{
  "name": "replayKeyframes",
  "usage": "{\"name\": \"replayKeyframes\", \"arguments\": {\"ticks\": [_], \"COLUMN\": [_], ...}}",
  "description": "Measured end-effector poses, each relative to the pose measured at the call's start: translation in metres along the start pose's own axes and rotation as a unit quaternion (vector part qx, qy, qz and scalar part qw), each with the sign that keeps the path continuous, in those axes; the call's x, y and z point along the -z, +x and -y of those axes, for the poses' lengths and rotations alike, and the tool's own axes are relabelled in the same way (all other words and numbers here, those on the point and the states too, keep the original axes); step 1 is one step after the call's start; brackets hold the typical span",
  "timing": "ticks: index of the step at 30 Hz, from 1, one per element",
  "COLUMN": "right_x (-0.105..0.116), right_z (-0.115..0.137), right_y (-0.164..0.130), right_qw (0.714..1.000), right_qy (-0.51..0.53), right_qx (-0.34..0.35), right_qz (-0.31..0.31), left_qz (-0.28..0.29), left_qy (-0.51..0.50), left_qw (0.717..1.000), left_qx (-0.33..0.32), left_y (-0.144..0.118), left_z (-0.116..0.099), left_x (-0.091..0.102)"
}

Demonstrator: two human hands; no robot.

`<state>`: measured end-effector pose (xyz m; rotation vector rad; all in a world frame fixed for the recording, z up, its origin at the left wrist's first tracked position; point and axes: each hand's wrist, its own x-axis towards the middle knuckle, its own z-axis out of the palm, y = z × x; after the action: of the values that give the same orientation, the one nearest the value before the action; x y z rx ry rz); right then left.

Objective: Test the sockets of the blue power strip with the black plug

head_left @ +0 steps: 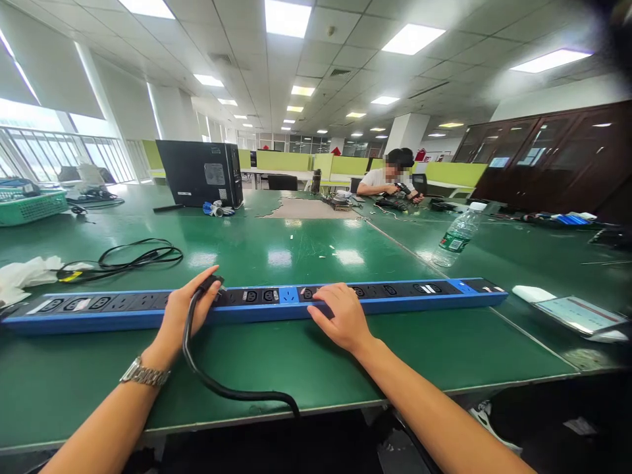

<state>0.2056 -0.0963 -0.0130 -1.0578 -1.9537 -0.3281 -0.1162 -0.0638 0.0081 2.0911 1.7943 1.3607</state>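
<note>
A long blue power strip (257,306) lies across the middle of the frame on the green table (306,368), its long axis running left to right. The left hand (185,316) pinches a black plug (210,284) at a socket left of centre; its cable (222,388) trails toward the lower edge. The right hand (340,316) rests palm-down on the strip right of centre, fingers spread flat, gripping nothing. Both forearms reach in from the bottom of the frame.
</note>
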Motion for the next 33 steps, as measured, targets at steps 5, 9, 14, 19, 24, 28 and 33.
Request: {"name": "replayKeyframes", "arguments": {"ticks": [5, 9, 14, 19, 24, 28, 33], "right_x": [-0.001, -0.001, -0.001, 0.0, -0.002, -0.004, -0.006], "right_z": [0.001, 0.003, 0.002, 0.002, 0.002, 0.002, 0.001], "right_y": [0.0, 0.0, 0.0, 0.0, 0.0, 0.001, 0.002], "right_qw": [1.0, 1.0, 1.0, 1.0, 1.0, 1.0, 1.0], "right_qy": [-0.001, 0.003, 0.002, 0.007, 0.008, 0.008, 0.002], "right_qx": [0.004, 0.009, 0.0, -0.005, -0.002, -0.004, -0.011], "right_qz": [0.009, 0.013, 0.015, 0.013, 0.007, -0.001, -0.001], "left_qz": [0.079, 0.088, 0.107, 0.14, 0.135, 0.066, 0.015], "left_qy": [0.03, 0.006, 0.019, 0.009, 0.002, -0.055, -0.123], "left_qw": [0.993, 0.98, 0.975, 0.97, 0.969, 0.985, 0.986], "left_qx": [-0.083, -0.177, -0.194, -0.2, -0.206, -0.147, -0.111], "left_y": [0.0, 0.001, 0.002, 0.004, 0.0, -0.004, -0.004], "left_z": [0.004, -0.002, -0.005, 0.002, 0.002, -0.008, -0.045], "left_x": [-0.006, -0.008, -0.006, -0.002, -0.004, -0.005, -0.019]}}
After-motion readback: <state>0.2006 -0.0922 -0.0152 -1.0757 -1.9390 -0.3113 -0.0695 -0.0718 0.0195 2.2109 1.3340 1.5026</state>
